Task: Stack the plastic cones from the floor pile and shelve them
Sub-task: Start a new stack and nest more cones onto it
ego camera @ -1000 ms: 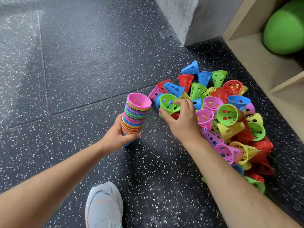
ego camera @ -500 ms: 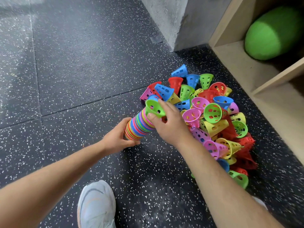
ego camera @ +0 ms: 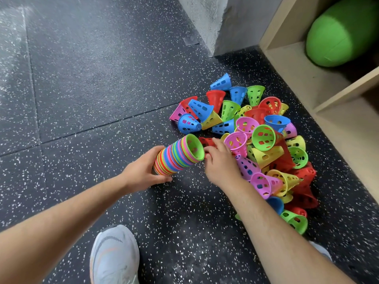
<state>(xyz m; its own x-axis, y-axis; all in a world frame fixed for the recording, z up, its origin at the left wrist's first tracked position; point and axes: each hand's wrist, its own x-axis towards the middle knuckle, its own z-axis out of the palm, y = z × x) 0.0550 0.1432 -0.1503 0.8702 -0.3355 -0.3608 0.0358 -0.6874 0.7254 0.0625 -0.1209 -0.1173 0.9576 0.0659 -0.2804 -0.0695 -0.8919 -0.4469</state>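
A stack of nested plastic cones (ego camera: pixel 178 156) in many colours lies tilted to the right, with a green cone as its outermost layer. My left hand (ego camera: pixel 141 173) grips the stack at its lower end, just above the floor. My right hand (ego camera: pixel 221 165) sits right beside the stack's open mouth and pinches a red cone (ego camera: pixel 205 141) at the near edge of the floor pile. The pile of loose cones (ego camera: pixel 264 138), red, blue, green, yellow and pink, spreads to the right of both hands.
A wooden shelf unit (ego camera: pixel 303 78) stands at the right, with a green foam roll (ego camera: pixel 344 31) in its upper compartment. A grey concrete pillar (ego camera: pixel 215 21) rises behind the pile. My grey shoe (ego camera: pixel 114 255) is on the speckled black floor below my hands.
My right hand pushed the green cone onto the stack, let it go and moved to a red cone in the pile. The left hand tilted the stack toward the right.
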